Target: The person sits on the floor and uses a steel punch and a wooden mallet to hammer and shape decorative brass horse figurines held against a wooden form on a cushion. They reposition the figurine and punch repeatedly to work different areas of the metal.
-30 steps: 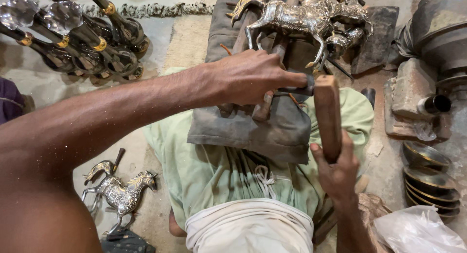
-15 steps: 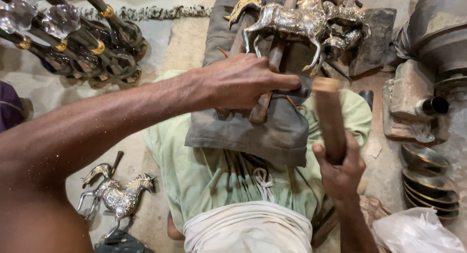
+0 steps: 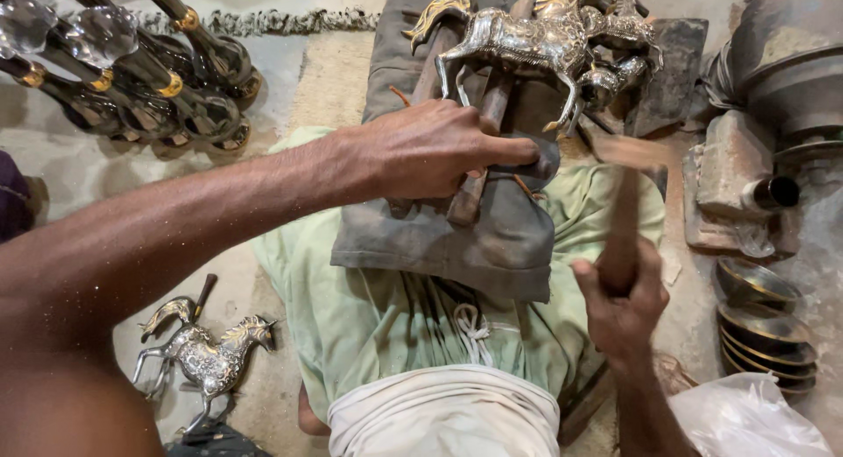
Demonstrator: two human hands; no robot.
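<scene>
Forearm of the left hand [image 3: 430,150] runs in from the lower left, wrist straight, palm down on a folded grey cloth pad [image 3: 457,237] laid over the lap; fingers [image 3: 505,148] pressed together and extended, pinning a small dark piece [image 3: 537,165] against the pad, its exact shape hard to make out. Right hand [image 3: 622,308] comes up from the bottom edge, fingers curled tight round a wooden mallet handle [image 3: 622,237] held near upright; the mallet head is motion-blurred just right of the dark piece. Beyond the left hand, a silver-toned metal horse figure [image 3: 536,44] with gold mane and tail lies on the pad's far end, surface finely chased and glossy. Second, similar horse [image 3: 206,356] lies on the floor at lower left. Upper left: row of dark metal stems with brass collars and clear faceted glass knobs [image 3: 105,35]. Right side: stack of shallow metal bowls [image 3: 764,321], dull and tarnished, a rough block with a pipe stub [image 3: 733,194] above them, and a crumpled white plastic bag [image 3: 746,417] at lower right. Pale green cloth [image 3: 369,308] covers the legs
</scene>
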